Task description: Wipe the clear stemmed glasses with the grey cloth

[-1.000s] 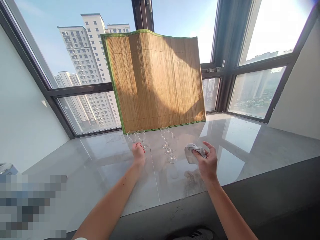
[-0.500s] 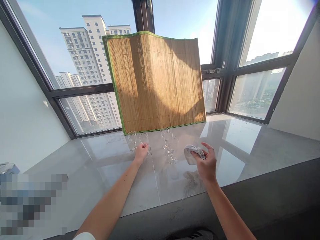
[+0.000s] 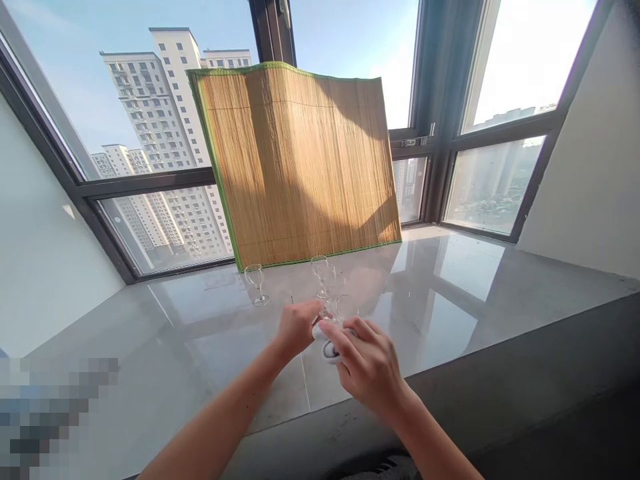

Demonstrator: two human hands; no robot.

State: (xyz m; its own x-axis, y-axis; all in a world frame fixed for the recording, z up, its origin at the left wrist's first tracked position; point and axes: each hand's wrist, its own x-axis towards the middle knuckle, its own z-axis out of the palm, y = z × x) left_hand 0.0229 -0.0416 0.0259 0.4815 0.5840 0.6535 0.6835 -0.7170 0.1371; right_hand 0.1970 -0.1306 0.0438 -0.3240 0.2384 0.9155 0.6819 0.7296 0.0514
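Right hand (image 3: 373, 367) curled on cloth (image 3: 331, 351), left hand (image 3: 299, 328) curled, hold unclear; glasses (image 3: 255, 277), slatted mat (image 3: 305, 167) beyond

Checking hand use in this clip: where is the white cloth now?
In the head view's lower middle, the white cloth is in the right hand, beside the left hand.

Dark-framed windows (image 3: 493, 187) above a glossy grey ledge (image 3: 190, 347), between pale walls (image 3: 580, 193).

Pale cloth (image 3: 331, 352), bunched, crumpled; clear stemmed glasses (image 3: 320, 268) upright, clustered just beyond; lone glass (image 3: 254, 276) upright, left.
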